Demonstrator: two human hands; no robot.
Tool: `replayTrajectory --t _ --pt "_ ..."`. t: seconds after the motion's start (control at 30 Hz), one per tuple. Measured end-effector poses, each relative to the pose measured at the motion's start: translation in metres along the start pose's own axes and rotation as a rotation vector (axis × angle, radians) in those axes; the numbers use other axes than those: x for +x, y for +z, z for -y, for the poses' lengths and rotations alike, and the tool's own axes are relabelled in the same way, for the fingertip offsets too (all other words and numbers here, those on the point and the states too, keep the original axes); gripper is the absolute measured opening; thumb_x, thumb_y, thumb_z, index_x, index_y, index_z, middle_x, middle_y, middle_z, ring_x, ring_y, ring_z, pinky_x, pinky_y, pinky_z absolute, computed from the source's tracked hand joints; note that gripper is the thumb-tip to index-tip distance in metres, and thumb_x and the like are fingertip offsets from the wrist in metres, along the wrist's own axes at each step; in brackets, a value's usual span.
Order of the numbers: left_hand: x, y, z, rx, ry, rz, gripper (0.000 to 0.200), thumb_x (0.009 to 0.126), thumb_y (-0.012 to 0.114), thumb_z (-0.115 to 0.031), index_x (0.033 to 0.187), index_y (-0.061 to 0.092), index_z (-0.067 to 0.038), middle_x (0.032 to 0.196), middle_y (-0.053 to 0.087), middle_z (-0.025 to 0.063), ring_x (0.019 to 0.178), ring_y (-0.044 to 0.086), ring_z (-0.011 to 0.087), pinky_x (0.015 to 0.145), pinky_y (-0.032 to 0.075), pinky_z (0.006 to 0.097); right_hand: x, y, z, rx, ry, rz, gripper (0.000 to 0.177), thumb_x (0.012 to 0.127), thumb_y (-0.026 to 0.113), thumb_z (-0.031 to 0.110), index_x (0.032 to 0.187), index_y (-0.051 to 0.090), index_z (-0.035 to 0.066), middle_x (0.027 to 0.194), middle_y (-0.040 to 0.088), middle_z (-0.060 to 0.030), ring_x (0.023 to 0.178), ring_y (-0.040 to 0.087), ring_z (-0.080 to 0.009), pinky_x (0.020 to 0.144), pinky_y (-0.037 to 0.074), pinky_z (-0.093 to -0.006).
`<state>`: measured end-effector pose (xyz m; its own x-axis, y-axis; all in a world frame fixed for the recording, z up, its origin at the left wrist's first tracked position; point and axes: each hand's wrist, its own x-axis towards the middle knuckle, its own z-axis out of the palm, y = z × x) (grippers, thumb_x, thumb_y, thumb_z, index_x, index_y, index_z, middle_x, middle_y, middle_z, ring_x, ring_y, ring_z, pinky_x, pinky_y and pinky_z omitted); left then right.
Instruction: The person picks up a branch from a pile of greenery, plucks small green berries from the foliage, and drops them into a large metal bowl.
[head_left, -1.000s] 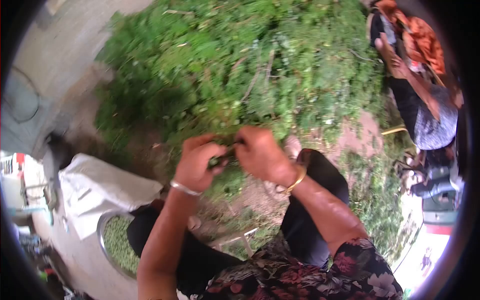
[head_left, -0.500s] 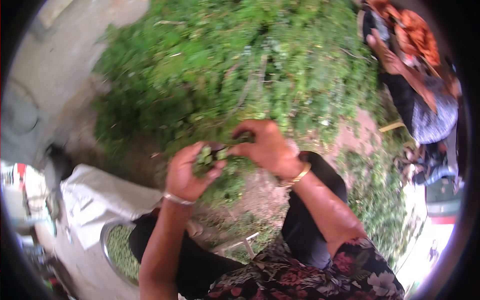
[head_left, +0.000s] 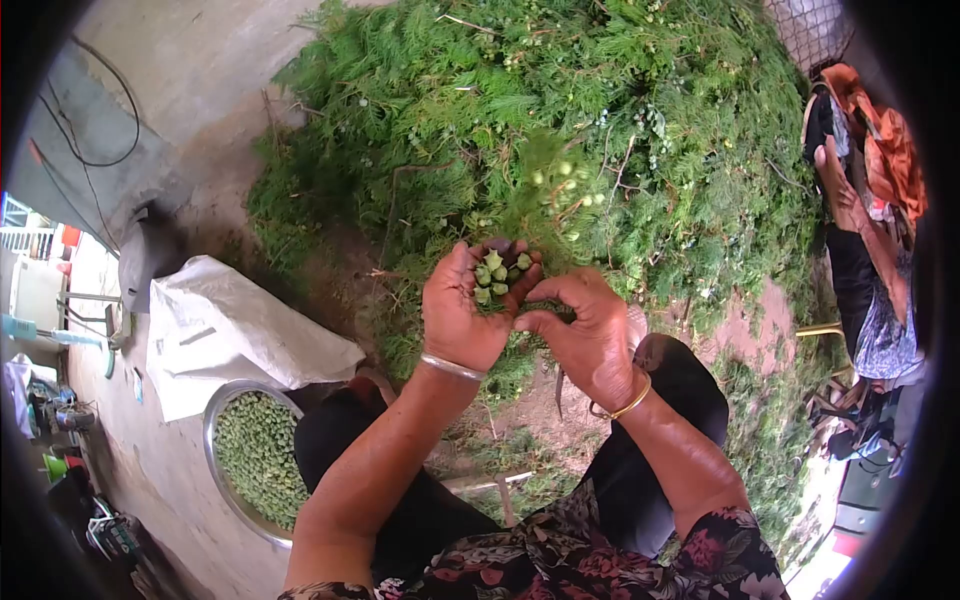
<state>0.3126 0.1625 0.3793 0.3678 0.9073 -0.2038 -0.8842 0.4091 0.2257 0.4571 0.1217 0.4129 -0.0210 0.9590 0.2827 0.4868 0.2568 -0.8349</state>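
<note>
A small cluster of green cones [head_left: 490, 278] is held in the left hand [head_left: 462, 315], which is turned palm up and cupped, with the fingers curled around the far side of the cluster. The right hand [head_left: 590, 335] is held just beside it, with thumb and forefinger brought near each other by the left fingertips; whether anything thin is pinched there cannot be told. A blurred sprig [head_left: 565, 195] bearing pale green cones is seen just beyond the hands; whether it is held or loose cannot be told.

A broad heap of leafy branches [head_left: 430, 120] is spread on the ground beyond the hands. Many more small cones [head_left: 258, 455] are gathered in a round metal basin [head_left: 209, 440], set beside the left knee, with a white sack [head_left: 235, 320] laid near its far edge. At the far right, another person's hand [head_left: 850, 205] is seen, well apart from these hands.

The cones are judged to be light, firm and knobbly, easily rolled out of a flat palm, so a cupped hold is suited to them. Each is best taken at its base, between thumb and fingertip. The foliage looks soft and springy; a sprig is better gripped by its woody stem than by its feathery ends.
</note>
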Motion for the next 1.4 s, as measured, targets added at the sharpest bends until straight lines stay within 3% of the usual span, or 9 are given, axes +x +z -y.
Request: replayTrajectory --t 0.1,0.43,0.63,0.7,0.9,1.0,1.23,1.37,1.4 --pt "-0.003 0.005 0.011 0.275 0.117 -0.099 0.043 0.097 0.037 -0.037 0.108 0.056 0.001 0.109 0.06 0.0159 0.104 0.057 0.0288 0.092 0.046 0.0428 -0.004 0.008 -0.001 0.011 -0.012 0.011 0.025 0.066 0.079 0.013 0.086 0.067 0.004 0.077 0.052 -0.0135 0.067 0.054 -0.0244 0.058 0.044 -0.0343" --pt "0.004 -0.008 0.03 0.263 0.048 -0.086 0.047 0.098 0.033 -0.039 0.11 0.055 0.001 0.103 0.06 0.0136 0.091 0.058 0.0242 0.087 0.047 0.0385 -0.007 0.016 -0.008 -0.166 0.023 -0.025 0.013 0.071 0.07 0.006 0.078 0.063 -0.002 0.079 0.053 -0.0214 0.07 0.056 -0.036 0.059 0.045 -0.0429" --pt "0.01 -0.003 0.021 0.054 -0.024 -0.174 0.03 0.095 0.049 -0.027 0.106 0.056 0.0 0.103 0.06 0.0122 0.092 0.057 0.0239 0.085 0.048 0.0375 0.0 0.001 -0.01 -0.086 -0.008 -0.025 0.009 0.074 0.064 0.001 0.076 0.058 -0.004 0.076 0.055 -0.0199 0.068 0.057 -0.0368 0.059 0.045 -0.0431" --pt "0.008 0.002 0.02 0.292 -0.044 -0.2 0.021 0.09 0.058 -0.014 0.106 0.056 -0.001 0.103 0.06 0.013 0.091 0.057 0.0219 0.082 0.05 0.0343 0.0 -0.003 -0.01 -0.094 0.004 -0.023 0.006 0.075 0.063 0.0 0.075 0.058 -0.004 0.075 0.057 -0.0203 0.068 0.058 -0.0376 0.059 0.046 -0.0409" --pt "0.002 -0.009 -0.023 0.245 -0.077 -0.128 0.019 0.086 0.061 -0.004 0.104 0.056 0.001 0.094 0.059 0.0141 0.075 0.057 0.0179 0.057 0.05 0.0227 0.001 -0.024 -0.011 0.069 0.292 0.194 0.011 0.077 0.065 0.001 0.086 0.061 -0.003 0.082 0.062 -0.0129 0.072 0.059 -0.0152 0.061 0.047 -0.0302" --pt "-0.034 0.008 -0.088 0.353 0.059 -0.217 0.018 0.088 0.06 -0.008 0.103 0.055 0.001 0.09 0.058 0.0138 0.071 0.056 0.0173 0.048 0.045 0.0194 -0.009 -0.028 -0.009 0.389 0.191 0.092 0.025 0.079 0.063 -0.004 0.104 0.059 0.0 0.085 0.06 -0.0008 0.076 0.054 -0.0079 0.064 0.045 -0.0238" --pt "-0.229 -0.004 -0.21 0.856 0.542 -0.639 0.018 0.085 0.057 -0.001 0.102 0.055 0.003 0.085 0.062 0.0133 0.069 0.059 0.0167 0.048 0.046 0.0221 -0.032 -0.057 0.03 0.198 0.184 0.062 0.022 0.079 0.06 -0.003 0.101 0.063 -0.002 0.087 0.061 -0.0018 0.076 0.055 -0.0087 0.069 0.045 -0.0223" --pt "-0.338 -0.069 -0.237 1.077 0.464 -0.959 0.034 0.081 0.061 -0.003 0.114 0.057 0.005 0.092 0.064 0.0128 0.075 0.061 0.0148 0.059 0.05 0.0258 -0.06 -0.053 0.044 0.114 0.235 0.049 0.021 0.08 0.059 -0.003 0.101 0.06 -0.004 0.087 0.06 -0.0012 0.074 0.053 -0.0071 0.067 0.043 -0.02" --pt "-0.36 -0.08 -0.239 1.229 0.389 -1.029 0.051 0.076 0.071 -0.015 0.119 0.055 0.008 0.101 0.065 0.0168 0.086 0.062 0.0189 0.068 0.049 0.0317 -0.067 -0.05 0.049 0.11 0.223 0.064 0.021 0.08 0.059 -0.003 0.101 0.06 -0.004 0.087 0.06 -0.0012 0.074 0.053 -0.0071 0.067 0.043 -0.02"
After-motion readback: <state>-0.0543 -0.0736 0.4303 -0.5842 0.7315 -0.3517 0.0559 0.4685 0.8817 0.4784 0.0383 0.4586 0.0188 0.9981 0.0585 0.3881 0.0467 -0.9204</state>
